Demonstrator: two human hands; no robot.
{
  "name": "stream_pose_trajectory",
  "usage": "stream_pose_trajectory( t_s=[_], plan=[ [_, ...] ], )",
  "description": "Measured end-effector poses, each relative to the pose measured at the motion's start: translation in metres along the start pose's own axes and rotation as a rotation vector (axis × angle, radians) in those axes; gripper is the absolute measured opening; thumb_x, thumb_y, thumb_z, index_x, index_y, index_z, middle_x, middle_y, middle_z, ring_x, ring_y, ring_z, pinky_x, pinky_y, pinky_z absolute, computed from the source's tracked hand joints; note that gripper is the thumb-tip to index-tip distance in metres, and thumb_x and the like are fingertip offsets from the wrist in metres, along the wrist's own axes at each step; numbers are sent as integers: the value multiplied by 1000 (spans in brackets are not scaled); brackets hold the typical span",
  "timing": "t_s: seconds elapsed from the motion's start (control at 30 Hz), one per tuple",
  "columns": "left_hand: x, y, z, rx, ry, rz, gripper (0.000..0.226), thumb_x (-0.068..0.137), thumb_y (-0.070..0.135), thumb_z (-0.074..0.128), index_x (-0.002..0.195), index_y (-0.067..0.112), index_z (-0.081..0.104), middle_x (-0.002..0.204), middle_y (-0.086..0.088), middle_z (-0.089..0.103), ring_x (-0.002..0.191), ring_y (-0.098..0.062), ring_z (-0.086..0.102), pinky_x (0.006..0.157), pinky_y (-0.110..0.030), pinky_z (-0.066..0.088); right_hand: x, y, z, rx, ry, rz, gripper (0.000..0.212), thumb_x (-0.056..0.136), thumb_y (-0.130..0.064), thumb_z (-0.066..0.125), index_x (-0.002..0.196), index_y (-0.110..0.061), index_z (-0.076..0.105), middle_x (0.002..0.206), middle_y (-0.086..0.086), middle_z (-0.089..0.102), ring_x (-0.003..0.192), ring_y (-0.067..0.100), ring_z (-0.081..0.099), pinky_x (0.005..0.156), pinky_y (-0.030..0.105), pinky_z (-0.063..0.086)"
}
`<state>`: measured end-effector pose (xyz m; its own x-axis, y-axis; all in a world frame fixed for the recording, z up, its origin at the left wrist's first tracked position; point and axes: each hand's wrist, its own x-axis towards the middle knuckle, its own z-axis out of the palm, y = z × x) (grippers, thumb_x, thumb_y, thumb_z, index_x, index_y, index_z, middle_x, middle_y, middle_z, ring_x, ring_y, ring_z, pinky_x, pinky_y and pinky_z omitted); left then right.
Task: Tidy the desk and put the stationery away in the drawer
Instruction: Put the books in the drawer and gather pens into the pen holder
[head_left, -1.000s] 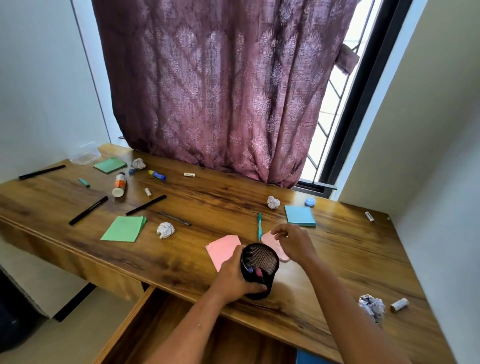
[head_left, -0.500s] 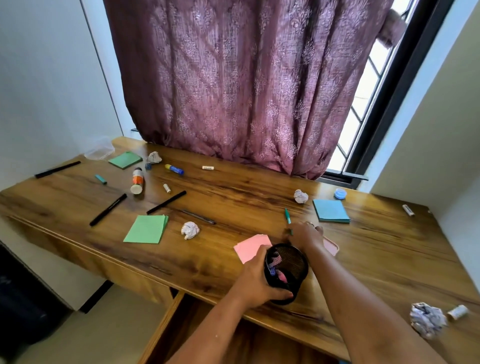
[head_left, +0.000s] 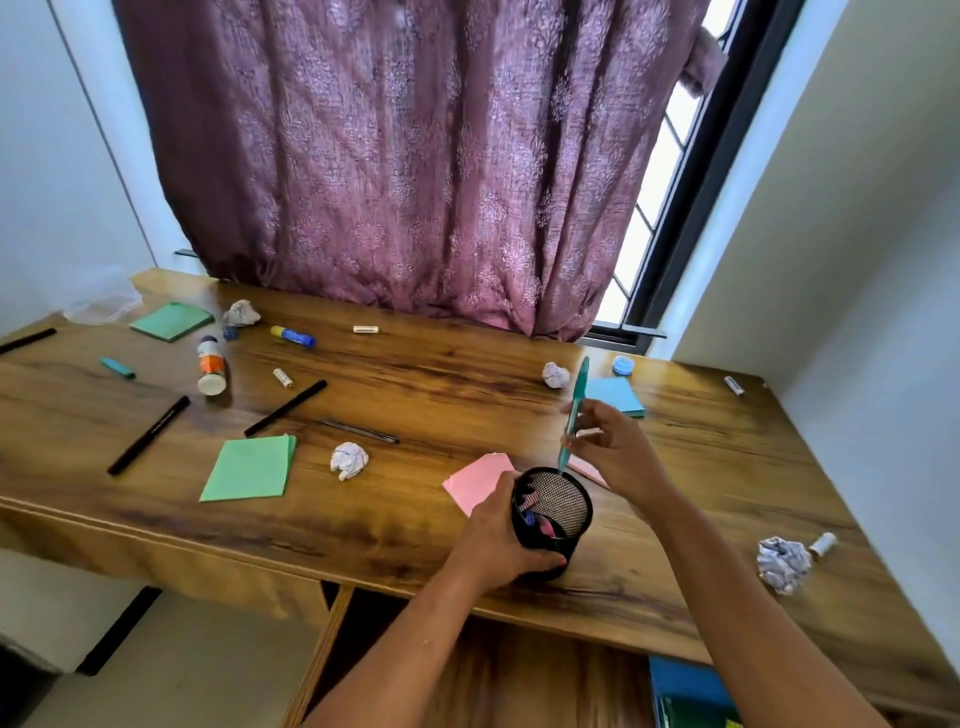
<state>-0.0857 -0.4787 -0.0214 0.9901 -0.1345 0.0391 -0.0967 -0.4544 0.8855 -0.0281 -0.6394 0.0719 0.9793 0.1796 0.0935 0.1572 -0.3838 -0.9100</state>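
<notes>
While aloft, teal pen (head_left: 575, 410) over holder (head_left: 562, 496)

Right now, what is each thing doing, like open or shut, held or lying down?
Mesh pen cup: gripped by the left hand, some things inside.
Teal pen: off the desk, pinched by the right hand, tip at the cup's rim.
Drawer: pulled open under the desk.
Orange-labelled bottle: lying on its side.
Curtain: mostly drawn.

The desk (head_left: 415, 395) is softly glossy wood grain. The pen cup (head_left: 553, 506) is black wire mesh (metal, by its look). Left of it lie a crumpled paper ball (head_left: 349, 460) and a matt green pad (head_left: 249, 468); behind it, a cloth curtain (head_left: 415, 156).
</notes>
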Motion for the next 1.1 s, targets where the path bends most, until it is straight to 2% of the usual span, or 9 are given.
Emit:
stream_pose_trajectory(
  t_s=[0.1, 0.13, 0.27, 0.43, 0.57, 0.7, 0.83, 1.0, 1.1],
  plan=[
    [1, -2, -1, -4, -9, -8, 90, 44, 52, 83, 118, 28, 37, 119, 5, 59, 112, -17, 54, 94, -39, 49, -33, 0, -3, -349, -39, -81, 17, 80, -3, 71, 95, -11, 67, 92, 2, 70, 82, 15, 67, 72, 9, 47],
    [0, -2, -2, -10, -14, -5, 88, 45, 50, 84, 117, 28, 38, 117, 6, 60, 111, -16, 55, 93, -38, 50, -42, 2, 0, -460, -56, -102, 15, 81, -6, 70, 94, -12, 69, 94, 3, 71, 86, 16, 66, 72, 8, 45],
    [-3, -3, -5, -48, -43, 33, 82, 49, 39, 88, 116, 28, 41, 113, 7, 61, 109, -13, 57, 92, -36, 50, -71, 3, 14, -890, -64, -70, 23, 90, -25, 59, 110, -18, 67, 106, 8, 68, 105, 23, 57, 85, 33, 45],
    [-18, 1, -9, -6, -91, 70, 87, 51, 37, 89, 121, 26, 39, 113, 8, 57, 110, -13, 54, 93, -32, 50, -87, -10, 31, -1016, -159, 97, 28, 94, -24, 45, 115, -19, 62, 115, 11, 66, 107, 31, 59, 87, 38, 48],
    [-38, 8, -12, 13, -151, 117, 87, 52, 35, 88, 122, 22, 38, 113, 9, 55, 107, -10, 54, 88, -24, 50, -111, -9, 39, -967, -194, 163, 31, 93, -21, 40, 116, -21, 60, 120, 7, 63, 108, 26, 58, 88, 40, 50],
    [-64, 5, -17, 22, -162, 166, 93, 47, 45, 86, 124, 22, 38, 117, 7, 57, 108, -11, 55, 91, -33, 51, -146, -17, 44, -873, -177, 177, 31, 97, -25, 42, 123, -21, 58, 126, 3, 59, 114, 21, 55, 95, 37, 47],
    [-94, 7, -29, 39, -119, 229, 91, 46, 46, 86, 120, 17, 41, 114, 4, 59, 105, -14, 57, 87, -36, 52, -186, -36, 58, -738, -87, 137, 34, 96, -22, 49, 128, -20, 57, 128, 0, 58, 117, 15, 52, 100, 30, 44],
    [-152, 9, -52, 0, -114, 304, 85, 48, 40, 89, 118, 25, 44, 111, 11, 61, 104, -7, 59, 88, -27, 51, -249, -68, 84, -626, 22, 29, 30, 92, -13, 55, 120, -19, 64, 114, -4, 63, 107, 9, 54, 95, 21, 42],
    [-187, 3, -72, 19, -146, 333, 86, 48, 39, 89, 118, 35, 40, 113, 16, 60, 107, -2, 57, 92, -25, 49, -283, -86, 99, -586, 39, 45, 27, 92, -15, 58, 118, -20, 65, 103, -8, 60, 94, 6, 52, 80, 7, 35]
  ],
)
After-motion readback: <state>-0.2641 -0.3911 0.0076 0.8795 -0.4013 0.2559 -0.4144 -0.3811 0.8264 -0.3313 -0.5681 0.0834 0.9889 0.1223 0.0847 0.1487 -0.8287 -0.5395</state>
